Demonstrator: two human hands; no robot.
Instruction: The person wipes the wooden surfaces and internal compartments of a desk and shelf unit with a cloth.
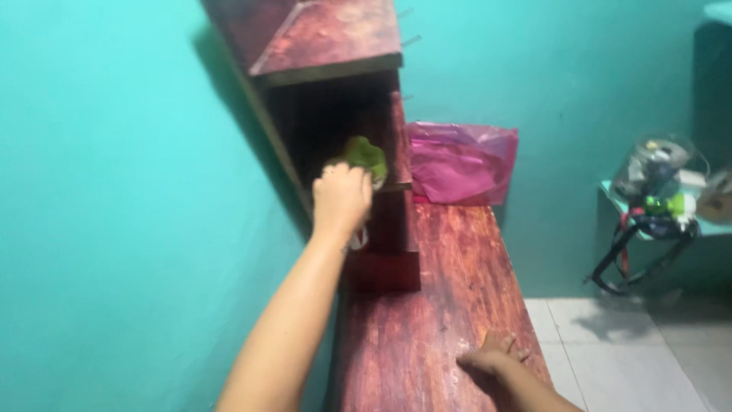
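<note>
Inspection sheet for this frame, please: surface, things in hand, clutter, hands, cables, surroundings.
Surface: dark red wooden counter, worn pale patches near the front.
Things in hand: green cloth pressed into the open compartment of the red wooden shelf unit standing on the counter.
Clutter: pink plastic bag at the counter's far end.
Hands: left hand closed on the cloth; right hand flat on the counter, empty.
Cables: black straps or cords hanging off a side shelf; which, cannot tell.
Surroundings: turquoise walls, pale tiled floor, small shelf with a clear bag of items.
</note>
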